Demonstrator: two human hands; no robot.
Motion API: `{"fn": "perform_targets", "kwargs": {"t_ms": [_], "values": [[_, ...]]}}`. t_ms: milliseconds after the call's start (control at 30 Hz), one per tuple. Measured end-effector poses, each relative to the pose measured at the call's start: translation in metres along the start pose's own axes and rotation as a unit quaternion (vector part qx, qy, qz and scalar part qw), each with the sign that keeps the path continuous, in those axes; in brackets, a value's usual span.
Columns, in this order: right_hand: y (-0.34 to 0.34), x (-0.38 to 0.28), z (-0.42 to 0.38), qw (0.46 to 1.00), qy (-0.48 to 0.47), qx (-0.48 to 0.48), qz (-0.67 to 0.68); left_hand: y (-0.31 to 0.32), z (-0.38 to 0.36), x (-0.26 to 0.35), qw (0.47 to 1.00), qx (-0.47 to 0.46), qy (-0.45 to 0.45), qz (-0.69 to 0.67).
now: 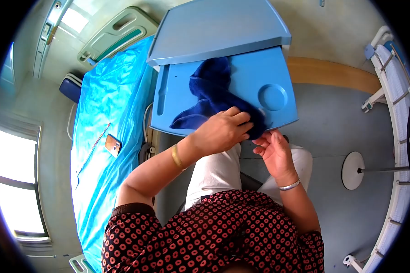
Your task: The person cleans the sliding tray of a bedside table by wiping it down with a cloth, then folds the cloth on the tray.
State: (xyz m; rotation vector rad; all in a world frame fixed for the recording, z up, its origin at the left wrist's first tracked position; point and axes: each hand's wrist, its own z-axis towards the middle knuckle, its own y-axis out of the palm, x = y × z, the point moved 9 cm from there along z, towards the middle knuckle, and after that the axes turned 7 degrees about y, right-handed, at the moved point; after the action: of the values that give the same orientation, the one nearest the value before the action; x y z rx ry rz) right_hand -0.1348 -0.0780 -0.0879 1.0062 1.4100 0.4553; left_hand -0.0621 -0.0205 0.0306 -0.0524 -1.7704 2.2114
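Observation:
A dark blue towel (209, 85) lies bunched across the light blue pull-out tray (247, 68) of a bedside cabinet. My left hand (224, 131), with a gold bangle at the wrist, closes on the towel near the tray's front edge. The towel's bunched end reaches that edge, just past my left fingers. Beside it, to the right, is my right hand (278, 154), palm turned up and fingers loosely bent apart. Its fingertips are right at the tray's front edge and the towel's end.
The cabinet top (218, 27) overhangs the tray's back. On the left, a bed under a shiny blue cover (109, 91) holds a phone (113, 145) and a thin stick (97, 142). A round white base (353, 170) with a pole stands right, near another bed's rail (396, 118).

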Motion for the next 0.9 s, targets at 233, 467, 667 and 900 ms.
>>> {"fn": "perform_targets", "kwargs": {"t_ms": [233, 467, 667, 900], "values": [[0.006, -0.007, -0.004, 1.000, -0.008, 0.022, 0.006, -0.012, -0.020, -0.002, 0.996, -0.052, 0.062, -0.030], [-0.002, -0.002, 0.000, 0.998, 0.027, 0.040, -0.037, -0.009, -0.035, -0.008, 0.997, -0.046, 0.059, -0.013], [0.001, -0.005, -0.002, 0.997, 0.021, 0.050, -0.048, 0.002, 0.002, -0.004, 0.994, -0.026, 0.103, -0.015], [-0.036, -0.005, -0.014, 0.975, 0.057, 0.084, -0.199, -0.029, -0.065, -0.032, 0.998, -0.053, 0.035, 0.023]]}}
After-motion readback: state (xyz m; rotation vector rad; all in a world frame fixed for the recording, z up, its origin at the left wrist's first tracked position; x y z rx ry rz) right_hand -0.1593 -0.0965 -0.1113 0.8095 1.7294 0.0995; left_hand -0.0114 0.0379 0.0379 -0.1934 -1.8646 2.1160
